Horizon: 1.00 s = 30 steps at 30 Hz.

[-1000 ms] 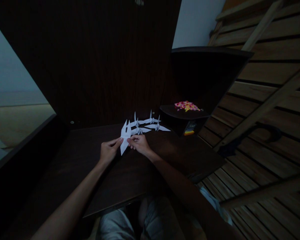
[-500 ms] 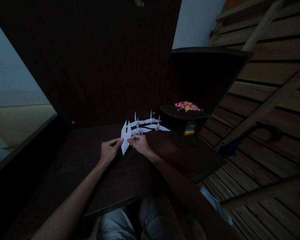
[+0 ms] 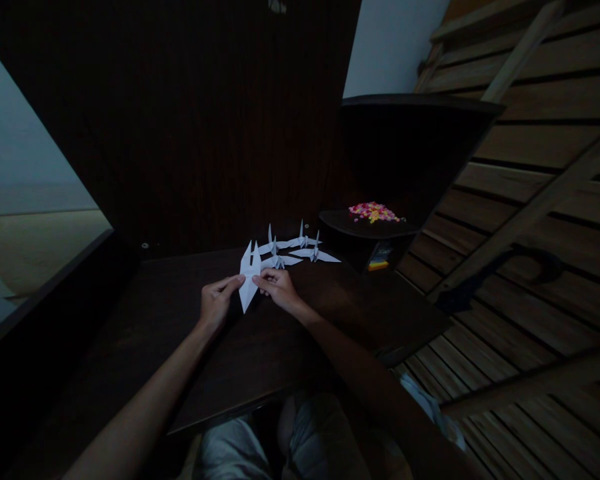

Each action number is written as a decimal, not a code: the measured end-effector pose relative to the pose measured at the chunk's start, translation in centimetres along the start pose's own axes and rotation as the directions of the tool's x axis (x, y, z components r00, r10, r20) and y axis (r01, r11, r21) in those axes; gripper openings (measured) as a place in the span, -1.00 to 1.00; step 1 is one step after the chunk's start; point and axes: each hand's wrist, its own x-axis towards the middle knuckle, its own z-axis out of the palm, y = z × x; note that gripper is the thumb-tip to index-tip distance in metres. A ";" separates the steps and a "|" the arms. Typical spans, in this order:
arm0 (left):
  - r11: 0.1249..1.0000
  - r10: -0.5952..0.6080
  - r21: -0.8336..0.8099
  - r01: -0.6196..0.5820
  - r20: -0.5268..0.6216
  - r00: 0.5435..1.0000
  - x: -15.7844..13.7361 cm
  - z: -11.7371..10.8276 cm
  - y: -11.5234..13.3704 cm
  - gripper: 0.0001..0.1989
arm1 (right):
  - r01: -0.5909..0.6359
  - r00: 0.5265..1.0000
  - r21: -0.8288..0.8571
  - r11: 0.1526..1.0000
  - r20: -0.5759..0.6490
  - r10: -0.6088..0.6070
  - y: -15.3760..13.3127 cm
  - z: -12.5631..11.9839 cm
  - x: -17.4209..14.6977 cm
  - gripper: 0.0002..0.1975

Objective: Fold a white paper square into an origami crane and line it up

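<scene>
A partly folded white paper crane [image 3: 249,270] is held up over the dark desk, two narrow points upward and one broad point downward. My left hand [image 3: 217,298] pinches its left edge between thumb and fingers. On the opposite edge, my right hand [image 3: 279,289] grips the paper with the thumb on the front face. Just behind it stand several finished white origami cranes [image 3: 315,255], wings spread, close together near the back panel. The held paper hides part of the nearest ones.
Small colourful pieces [image 3: 374,213] lie heaped on a rounded corner shelf [image 3: 365,230] at the right. Under it sits a small item with a yellow edge [image 3: 379,265]. The dark desk [image 3: 220,387] has a tall back panel and a raised left side. Wooden slats [image 3: 525,280] rise at the right.
The folded paper has shifted slightly left and down, both hands moving with it. The standing cranes have stayed where they were.
</scene>
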 end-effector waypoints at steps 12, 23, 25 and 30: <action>0.978 0.101 0.179 -0.105 0.030 0.994 -0.3 -0.3 1.3 -0.71 | -0.048 0.999 0.037 0.998 0.005 0.048 0.2 0.3 -0.1 -0.63; 0.998 0.024 0.051 -0.032 0.155 0.988 0.1 -0.7 0.2 -0.66 | -0.044 0.996 0.002 0.999 0.077 0.043 0.0 -0.4 0.0 -0.63; 1.000 -0.006 -0.010 0.008 0.145 0.989 0.2 -0.6 0.0 -0.67 | -0.037 0.995 0.006 0.999 0.091 0.036 0.0 -0.4 -0.1 -0.63; 0.987 -0.084 -0.125 0.099 0.119 0.989 0.2 -0.3 -0.2 -0.68 | -0.012 0.997 0.014 1.000 0.080 0.011 0.4 -0.1 -0.1 -0.63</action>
